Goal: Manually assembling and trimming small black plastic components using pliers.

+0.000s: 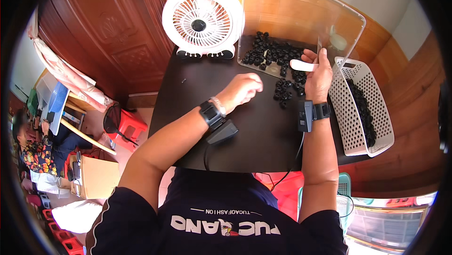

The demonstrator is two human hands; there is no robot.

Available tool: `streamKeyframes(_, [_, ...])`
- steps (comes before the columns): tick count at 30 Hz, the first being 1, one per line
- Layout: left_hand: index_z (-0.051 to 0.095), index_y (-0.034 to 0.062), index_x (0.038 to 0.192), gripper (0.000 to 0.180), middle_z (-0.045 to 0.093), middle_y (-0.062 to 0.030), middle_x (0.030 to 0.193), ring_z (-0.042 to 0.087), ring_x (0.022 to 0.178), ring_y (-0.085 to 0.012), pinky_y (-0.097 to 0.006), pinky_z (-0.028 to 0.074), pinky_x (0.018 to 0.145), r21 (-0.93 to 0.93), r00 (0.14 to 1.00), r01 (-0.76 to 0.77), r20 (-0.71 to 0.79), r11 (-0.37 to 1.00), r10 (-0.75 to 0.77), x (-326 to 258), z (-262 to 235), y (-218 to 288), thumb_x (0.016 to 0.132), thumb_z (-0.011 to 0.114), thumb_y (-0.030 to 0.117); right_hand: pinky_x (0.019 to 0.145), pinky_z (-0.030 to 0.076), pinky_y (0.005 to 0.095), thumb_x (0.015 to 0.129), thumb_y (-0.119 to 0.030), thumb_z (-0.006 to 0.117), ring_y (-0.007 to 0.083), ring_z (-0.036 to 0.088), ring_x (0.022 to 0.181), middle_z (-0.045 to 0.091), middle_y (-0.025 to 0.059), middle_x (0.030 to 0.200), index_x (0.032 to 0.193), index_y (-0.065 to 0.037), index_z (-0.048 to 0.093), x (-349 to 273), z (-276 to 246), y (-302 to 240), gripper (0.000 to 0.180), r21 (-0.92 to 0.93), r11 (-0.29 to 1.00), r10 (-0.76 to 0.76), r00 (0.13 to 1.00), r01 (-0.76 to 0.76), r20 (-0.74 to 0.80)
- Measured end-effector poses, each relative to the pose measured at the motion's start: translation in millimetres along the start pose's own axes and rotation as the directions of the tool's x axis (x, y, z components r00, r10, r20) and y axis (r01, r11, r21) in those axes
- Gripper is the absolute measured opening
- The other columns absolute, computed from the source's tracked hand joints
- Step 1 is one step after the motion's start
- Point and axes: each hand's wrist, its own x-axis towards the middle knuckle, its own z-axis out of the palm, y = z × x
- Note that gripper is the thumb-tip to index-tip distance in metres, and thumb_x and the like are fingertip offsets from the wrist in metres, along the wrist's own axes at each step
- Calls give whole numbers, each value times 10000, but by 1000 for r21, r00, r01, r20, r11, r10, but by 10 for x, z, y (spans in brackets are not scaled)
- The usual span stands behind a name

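My right hand (318,80) is at the mouth of a clear plastic bin (301,5), its fingers partly curled around a flat, white, round-ended piece (302,65) that juts out to the left. Inside the bin, and spilling from it onto the dark table (254,132), lie many small black ring-like parts (283,90). To the left of these, over the tabletop, my left hand (241,91) is closed with its fingers bent together. Whatever its fingertips hold, if anything, is hidden. Each wrist wears a black strapped device.
A white animal-shaped fan (200,19) stands at the table's far left. Right of my right hand, a white perforated basket (346,118) holds more black parts. Cables hang from both wrist devices. Red stools (127,128) and another person (40,156) are off to the left.
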Motion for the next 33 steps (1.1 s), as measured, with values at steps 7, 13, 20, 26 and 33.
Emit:
streamKeyframes(7, [481, 18, 980, 261, 618, -214, 832, 586, 850, -402, -466, 445, 725, 894, 995, -97, 82, 437, 54, 297, 572, 71, 811, 533, 211, 603, 488, 280, 942, -332, 516, 159, 619, 684, 664, 109, 856, 936, -40, 580, -47, 20, 60, 299, -19, 999, 47, 998, -48, -39])
streamKeyframes(13, [435, -12, 973, 235, 618, -222, 773, 598, 780, -419, -511, 457, 701, 970, 994, -85, 66, 230, 87, 367, 664, 20, 830, 485, 168, 600, 478, 277, 941, -343, 513, 153, 613, 679, 662, 100, 852, 938, -38, 591, -86, 70, 90, 315, -43, 996, 77, 997, -76, 14])
streamKeyframes(20, [465, -24, 972, 215, 619, -223, 797, 599, 807, -419, -496, 468, 717, 975, 994, -10, -14, 222, 106, 362, 473, -25, 863, 450, 161, 602, 476, 282, 941, -349, 503, 147, 611, 684, 663, 85, 823, 885, -27, 613, -151, 134, 109, 345, -105, 990, 100, 994, -94, 53])
streamKeyframes(26, [483, -26, 963, 203, 618, -219, 784, 600, 808, -407, -500, 460, 709, 985, 996, -28, 12, 171, 93, 269, 420, 12, 845, 427, 130, 601, 482, 285, 942, -350, 500, 145, 609, 672, 663, 82, 804, 861, -24, 619, -222, 173, 133, 356, -199, 975, 118, 990, -101, 76])
streamKeyframes(33, [502, 54, 1080, 288, 626, -211, 820, 598, 833, -405, -500, 451, 741, 951, 991, -112, 87, 287, 101, 299, 290, -6, 808, 487, 149, 602, 482, 290, 940, -334, 508, 145, 607, 667, 663, 81, 800, 853, -22, 623, -215, 195, 100, 344, -187, 978, 104, 993, -91, 61])
